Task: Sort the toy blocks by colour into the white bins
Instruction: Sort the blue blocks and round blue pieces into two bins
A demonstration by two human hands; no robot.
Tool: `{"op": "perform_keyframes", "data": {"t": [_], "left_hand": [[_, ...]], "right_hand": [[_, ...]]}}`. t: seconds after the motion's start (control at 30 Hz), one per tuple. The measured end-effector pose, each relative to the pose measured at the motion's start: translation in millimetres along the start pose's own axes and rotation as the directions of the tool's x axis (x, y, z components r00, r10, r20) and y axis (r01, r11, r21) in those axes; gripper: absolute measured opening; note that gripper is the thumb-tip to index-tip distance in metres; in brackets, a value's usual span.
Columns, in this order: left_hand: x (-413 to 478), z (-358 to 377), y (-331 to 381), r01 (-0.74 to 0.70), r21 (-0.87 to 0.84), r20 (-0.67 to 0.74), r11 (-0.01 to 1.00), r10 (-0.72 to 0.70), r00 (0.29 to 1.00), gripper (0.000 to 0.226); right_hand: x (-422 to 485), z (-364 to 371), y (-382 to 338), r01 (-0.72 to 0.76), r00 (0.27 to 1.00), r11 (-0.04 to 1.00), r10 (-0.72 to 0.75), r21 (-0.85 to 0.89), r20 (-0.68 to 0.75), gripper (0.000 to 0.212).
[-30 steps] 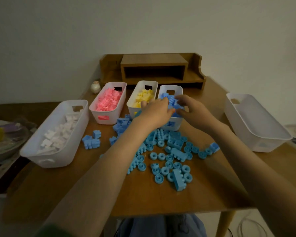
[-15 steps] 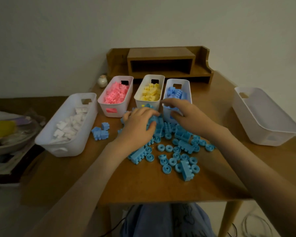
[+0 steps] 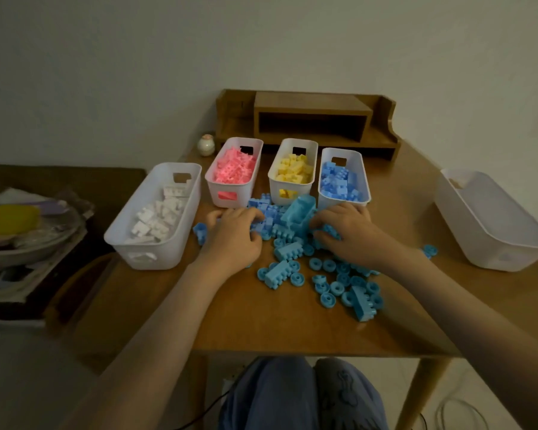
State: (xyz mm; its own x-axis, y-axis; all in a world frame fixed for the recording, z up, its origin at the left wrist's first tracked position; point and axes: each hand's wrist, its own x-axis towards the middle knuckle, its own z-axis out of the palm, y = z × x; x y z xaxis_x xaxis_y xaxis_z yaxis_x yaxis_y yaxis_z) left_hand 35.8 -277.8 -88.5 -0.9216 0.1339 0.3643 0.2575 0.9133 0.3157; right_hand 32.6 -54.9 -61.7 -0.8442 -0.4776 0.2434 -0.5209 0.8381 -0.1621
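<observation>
Loose blue blocks (image 3: pixel 281 272) and blue wheel pieces lie on the wooden table (image 3: pixel 261 324) in front of a row of white bins. The bins hold white blocks (image 3: pixel 156 217), pink blocks (image 3: pixel 235 169), yellow blocks (image 3: pixel 294 170) and blue blocks (image 3: pixel 337 181). My left hand (image 3: pixel 233 235) and my right hand (image 3: pixel 350 232) are on the table at either side of a heap of blue blocks (image 3: pixel 295 214). The fingers of both hands curl round blocks at the heap's edges. Blocks under the palms are hidden.
A large empty white bin (image 3: pixel 479 218) stands at the table's right side. A wooden shelf unit (image 3: pixel 308 119) sits at the back against the wall, with a small round jar (image 3: pixel 206 145) beside it. A cluttered low stand (image 3: pixel 19 243) is to the left.
Both hands came down from the blue bin's rim to the pile on the table and closed in on it, pushing blue blocks up into a heap between them.
</observation>
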Motion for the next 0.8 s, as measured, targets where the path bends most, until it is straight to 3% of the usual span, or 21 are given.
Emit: {"op": "perform_keyframes", "data": {"t": [0.13, 0.3, 0.37, 0.57, 0.8], "left_hand": [[-2.5, 2.2, -0.7, -0.024, 0.064, -0.003, 0.998, 0.024, 1.0, 0.029], [-9.6, 2.8, -2.3, -0.044, 0.08, 0.001, 0.996, 0.044, 0.999, 0.028], [-10.0, 3.0, -2.4, -0.039, 0.067, -0.008, 0.997, 0.039, 0.999, 0.025], [-11.4, 0.9, 0.7, -0.014, 0.036, -0.082, 0.999, 0.017, 0.997, 0.021], [-12.6, 1.0, -1.4, 0.005, 0.077, -0.136, 0.997, 0.005, 0.991, 0.024]], "right_hand": [[8.0, -0.3, -10.6, -0.007, 0.996, 0.991, 0.018, 0.134, -0.082, 0.028], [21.6, 7.8, -17.8, -0.046, 0.996, 0.991, 0.056, -0.124, 0.073, 0.036], [19.5, 9.3, -17.3, -0.04, 0.996, 0.995, 0.047, -0.092, 0.08, 0.033], [3.8, -2.5, -9.0, -0.049, 0.998, 0.999, 0.048, -0.022, -0.042, 0.034], [-13.4, -23.8, 11.0, -0.179, 0.97, 0.976, 0.196, 0.122, -0.147, 0.047]]}}
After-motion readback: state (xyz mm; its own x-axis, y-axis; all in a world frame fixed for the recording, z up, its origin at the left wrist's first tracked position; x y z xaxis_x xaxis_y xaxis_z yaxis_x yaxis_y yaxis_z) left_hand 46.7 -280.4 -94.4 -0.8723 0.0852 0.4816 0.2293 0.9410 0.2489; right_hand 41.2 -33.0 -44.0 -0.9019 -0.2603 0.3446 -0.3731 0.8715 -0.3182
